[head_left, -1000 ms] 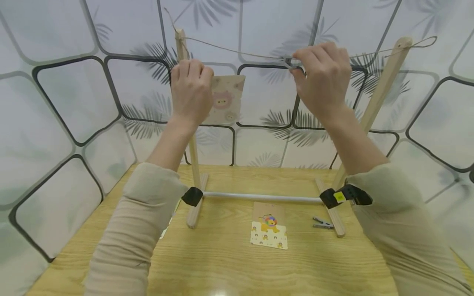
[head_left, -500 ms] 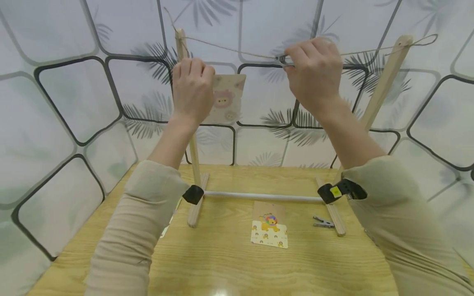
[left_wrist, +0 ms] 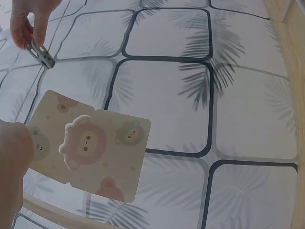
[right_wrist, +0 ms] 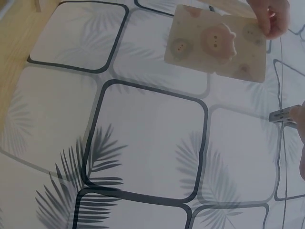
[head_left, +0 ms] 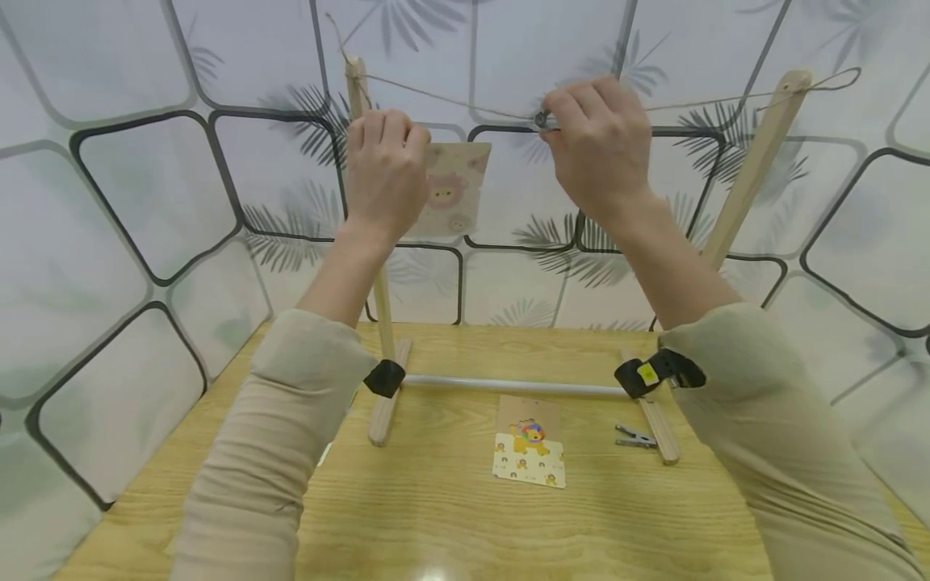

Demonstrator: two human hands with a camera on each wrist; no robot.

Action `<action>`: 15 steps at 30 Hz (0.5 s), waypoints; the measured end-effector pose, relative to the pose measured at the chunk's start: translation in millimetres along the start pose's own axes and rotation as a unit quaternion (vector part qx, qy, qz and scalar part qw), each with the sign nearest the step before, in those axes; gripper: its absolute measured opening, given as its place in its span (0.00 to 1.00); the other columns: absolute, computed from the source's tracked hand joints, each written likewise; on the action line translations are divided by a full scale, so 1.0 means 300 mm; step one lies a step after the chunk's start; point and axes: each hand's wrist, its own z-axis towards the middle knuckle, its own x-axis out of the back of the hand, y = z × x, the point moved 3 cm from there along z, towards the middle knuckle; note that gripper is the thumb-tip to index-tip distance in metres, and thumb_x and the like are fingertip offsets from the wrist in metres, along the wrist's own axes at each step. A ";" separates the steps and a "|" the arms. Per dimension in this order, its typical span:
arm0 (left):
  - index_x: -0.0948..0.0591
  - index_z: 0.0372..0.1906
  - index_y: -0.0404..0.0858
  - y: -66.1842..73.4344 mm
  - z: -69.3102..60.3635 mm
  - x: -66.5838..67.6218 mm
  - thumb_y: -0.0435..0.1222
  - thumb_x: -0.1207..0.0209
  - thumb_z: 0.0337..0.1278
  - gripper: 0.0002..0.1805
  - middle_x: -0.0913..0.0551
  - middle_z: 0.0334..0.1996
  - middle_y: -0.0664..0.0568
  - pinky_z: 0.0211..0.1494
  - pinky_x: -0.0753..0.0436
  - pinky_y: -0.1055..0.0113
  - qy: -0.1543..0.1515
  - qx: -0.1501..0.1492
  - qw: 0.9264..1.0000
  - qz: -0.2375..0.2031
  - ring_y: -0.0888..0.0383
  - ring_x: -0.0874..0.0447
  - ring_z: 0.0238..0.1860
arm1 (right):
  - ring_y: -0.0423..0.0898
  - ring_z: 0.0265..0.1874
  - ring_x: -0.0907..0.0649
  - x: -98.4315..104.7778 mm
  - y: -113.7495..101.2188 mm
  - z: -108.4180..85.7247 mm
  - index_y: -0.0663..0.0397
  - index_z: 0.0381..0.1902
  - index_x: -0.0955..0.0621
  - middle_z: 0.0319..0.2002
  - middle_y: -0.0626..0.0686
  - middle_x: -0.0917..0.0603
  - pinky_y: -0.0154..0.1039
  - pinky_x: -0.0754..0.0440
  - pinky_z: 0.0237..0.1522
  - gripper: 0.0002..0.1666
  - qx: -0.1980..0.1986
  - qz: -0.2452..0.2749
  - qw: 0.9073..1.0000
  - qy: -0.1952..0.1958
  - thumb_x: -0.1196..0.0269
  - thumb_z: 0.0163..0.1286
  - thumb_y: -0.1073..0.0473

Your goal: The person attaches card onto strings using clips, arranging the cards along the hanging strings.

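Note:
My left hand (head_left: 388, 173) holds a cream card (head_left: 454, 190) printed with a pink animal face, gripping it by one edge near the left post. In the left wrist view the whole front of the card (left_wrist: 90, 148) faces the camera, except where fingers cover it. My right hand (head_left: 603, 149) pinches a grey metal clip (head_left: 541, 121) at the string (head_left: 450, 99). The right wrist view shows this clip (right_wrist: 283, 115) across the string; whether it bites on it I cannot tell. A gap separates card and clip.
The string runs between two wooden posts, the right post (head_left: 759, 165) leaning outward. A white rod (head_left: 508, 386) joins their feet low down. On the table (head_left: 436, 524) lie a lion card (head_left: 529, 444) and another metal clip (head_left: 635, 437) beside the right foot.
My right hand has moved left along the string with the clip. My left hand and its card have shifted slightly right and up.

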 end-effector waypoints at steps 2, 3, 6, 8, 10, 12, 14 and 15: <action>0.23 0.33 0.30 0.001 0.002 0.000 0.23 0.55 0.50 0.10 0.26 0.35 0.41 0.51 0.37 0.53 -0.005 -0.001 1.000 0.005 0.44 0.33 0.42 | 0.57 0.38 0.23 -0.005 -0.005 0.003 0.65 0.35 0.21 0.35 0.59 0.17 0.48 0.28 0.39 0.09 0.000 0.003 1.000 0.003 0.36 0.55 0.66; 0.23 0.33 0.30 0.001 0.003 0.000 0.23 0.56 0.51 0.10 0.26 0.35 0.41 0.51 0.37 0.53 -0.006 0.000 1.000 0.006 0.44 0.33 0.42 | 0.57 0.37 0.22 -0.007 -0.007 0.005 0.64 0.35 0.20 0.35 0.59 0.17 0.49 0.28 0.38 0.09 -0.002 0.003 1.000 0.004 0.36 0.55 0.66; 0.23 0.33 0.30 0.001 0.004 0.000 0.23 0.56 0.50 0.10 0.26 0.35 0.41 0.51 0.37 0.54 -0.009 0.000 1.000 0.008 0.44 0.33 0.42 | 0.57 0.37 0.23 -0.015 -0.014 0.007 0.63 0.35 0.20 0.34 0.58 0.17 0.49 0.28 0.36 0.09 -0.006 -0.002 1.000 0.003 0.36 0.55 0.65; 0.23 0.33 0.30 0.000 0.004 -0.001 0.23 0.56 0.50 0.11 0.26 0.35 0.41 0.51 0.37 0.54 -0.011 0.001 1.000 0.010 0.44 0.33 0.42 | 0.56 0.37 0.22 -0.020 -0.019 0.008 0.63 0.35 0.20 0.34 0.58 0.17 0.49 0.28 0.36 0.09 -0.010 -0.007 1.000 0.002 0.36 0.55 0.65; 0.23 0.33 0.30 -0.001 0.004 -0.002 0.22 0.55 0.49 0.11 0.26 0.35 0.41 0.51 0.37 0.54 -0.011 0.003 1.000 0.008 0.44 0.33 0.42 | 0.56 0.38 0.22 -0.023 -0.023 0.009 0.63 0.35 0.19 0.34 0.58 0.16 0.49 0.27 0.38 0.09 -0.010 -0.010 1.000 0.001 0.36 0.55 0.65; 0.23 0.34 0.30 -0.003 0.004 -0.004 0.22 0.55 0.48 0.11 0.27 0.35 0.41 0.51 0.37 0.54 -0.009 0.005 1.000 0.007 0.44 0.33 0.42 | 0.56 0.38 0.22 -0.026 -0.028 0.012 0.63 0.35 0.19 0.34 0.57 0.16 0.49 0.27 0.39 0.09 -0.010 -0.010 1.000 0.004 0.36 0.55 0.66; 0.23 0.33 0.30 -0.008 0.005 -0.008 0.22 0.54 0.48 0.10 0.26 0.34 0.41 0.51 0.37 0.54 -0.006 0.008 1.000 0.004 0.44 0.33 0.42 | 0.56 0.37 0.22 -0.030 -0.032 0.016 0.63 0.35 0.19 0.34 0.57 0.16 0.48 0.27 0.39 0.09 -0.009 -0.007 1.000 0.008 0.36 0.54 0.66; 0.22 0.33 0.30 -0.010 0.005 -0.011 0.23 0.54 0.49 0.10 0.26 0.34 0.41 0.51 0.37 0.54 -0.002 0.010 1.000 0.003 0.44 0.32 0.42 | 0.56 0.37 0.22 -0.032 -0.033 0.018 0.63 0.35 0.19 0.34 0.57 0.16 0.47 0.26 0.40 0.09 -0.009 -0.005 1.000 0.009 0.36 0.54 0.66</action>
